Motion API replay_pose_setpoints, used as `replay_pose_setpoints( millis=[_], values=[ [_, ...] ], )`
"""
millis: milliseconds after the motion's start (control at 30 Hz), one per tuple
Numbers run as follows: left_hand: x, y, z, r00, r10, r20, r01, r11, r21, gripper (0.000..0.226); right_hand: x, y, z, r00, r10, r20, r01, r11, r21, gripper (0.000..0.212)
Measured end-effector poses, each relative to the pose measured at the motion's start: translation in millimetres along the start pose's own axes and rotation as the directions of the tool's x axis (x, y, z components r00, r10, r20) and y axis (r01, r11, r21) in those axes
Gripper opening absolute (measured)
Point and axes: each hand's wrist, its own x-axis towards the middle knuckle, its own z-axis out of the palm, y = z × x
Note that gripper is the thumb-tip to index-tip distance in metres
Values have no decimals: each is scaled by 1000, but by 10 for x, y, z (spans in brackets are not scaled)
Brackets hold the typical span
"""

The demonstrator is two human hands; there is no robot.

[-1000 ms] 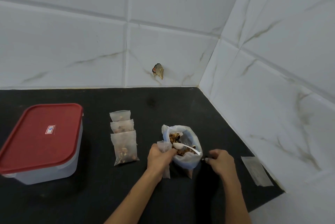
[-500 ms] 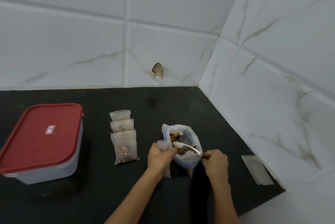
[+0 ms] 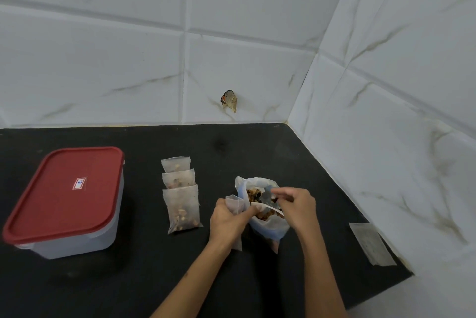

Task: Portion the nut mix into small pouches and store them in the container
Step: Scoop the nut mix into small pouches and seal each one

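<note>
1. Gripping a small empty pouch (image 3: pixel 235 204) upright, the left hand (image 3: pixel 228 222) has its fingers curled round it, just at 9 o'clock of the nut mix bag (image 3: pixel 268 225).
2. The right hand (image 3: pixel 296 208) reaches over the open bag; whether its blurred fingers pinch the white spoon (image 3: pixel 268 208) I cannot tell.
3. Three filled pouches (image 3: pixel 181 196) lie in a row at 9 o'clock on the black surface (image 3: pixel 180 266).
4. The red-lidded container (image 3: pixel 65 197) sits farther at 9 o'clock, closed.
5. One flat pouch (image 3: pixel 371 243) lies at 3 o'clock.
</note>
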Motion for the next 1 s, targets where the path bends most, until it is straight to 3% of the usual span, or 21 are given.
replay_pose_setpoints(
  millis=[167, 300, 367, 433, 567, 667, 833, 1000],
  values=[
    [10, -4, -35, 1000, -1, 3, 1, 1000, 2, 49, 33, -12, 7, 1000, -4, 11, 4, 1000, 26, 31],
    [24, -13, -35, 1000, -11, 17, 12, 1000, -16, 43, 72, 58, 2, 999, 50, -8, -49, 940, -337, 12],
    [34, -24, -28, 1000, -13, 21, 13, 1000, -22, 42, 74, 65, 8, 996, 79, 46, -43, 846, -531, 18],
    [36, -37, -23, 999, -17, 31, 18, 999, -31, 42, 60, 45, 19, 994, 62, 89, 4, 796, -605, 18],
    [43, -30, -17, 998, -33, 45, 35, 998, -53, 46, 23, -18, 12, 998, 30, 54, 3, 850, -527, 5],
    [41, -29, -19, 995, -69, 75, 76, 993, -92, 51, -7, -68, -40, 998, 46, 45, -20, 889, -457, 7],
    [43, -75, -11, 987, -114, 116, 133, 977, -165, 53, -7, -102, -134, 1000, -9, 2, 8, 832, -555, 26],
    [34, -64, 19, 975, -158, 158, 192, 953, -233, 52, 31, -75, -62, 997, 21, 76, 27, 814, -580, 22]
  ],
)
